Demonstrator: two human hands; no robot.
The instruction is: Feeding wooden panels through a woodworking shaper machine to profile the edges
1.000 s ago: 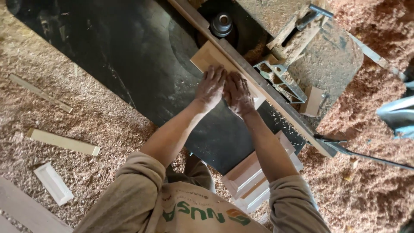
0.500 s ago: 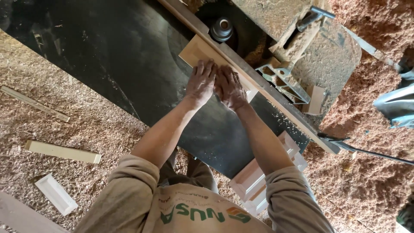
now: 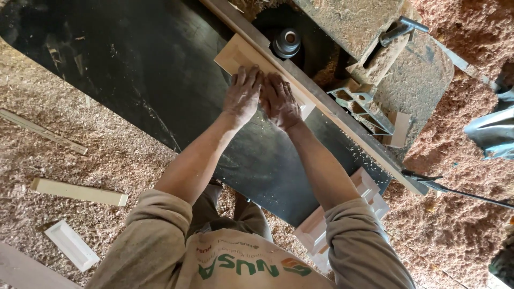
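**Both hands press a wooden panel along the fence of a shaping machine**

The pale wooden panel (image 3: 235, 53) lies flat on the dark machine table (image 3: 134, 80), with its long edge touching the straight fence (image 3: 321, 104). The left hand (image 3: 243, 95) and the right hand (image 3: 279, 101) rest side by side on top of it, palms down and fingers spread flat. They grip nothing; they only press the panel down and against the fence. Just behind the fence, near the panel's far end, stands the round cutter spindle (image 3: 286, 43).

As I judge it, the step in hand is feeding the panel's edge past the cutter. The next move seems to need steady, even pressure, with the fingers kept away from the spindle.

The part of the panel under the palms is hidden, so its full length cannot be seen. Whether the spindle is turning is hard to tell. Sawdust (image 3: 80, 155) covers the floor, where a wooden strip (image 3: 80, 191) lies. More white moulded pieces (image 3: 342, 214) are stacked under the table edge, partly cut off by the right sleeve.
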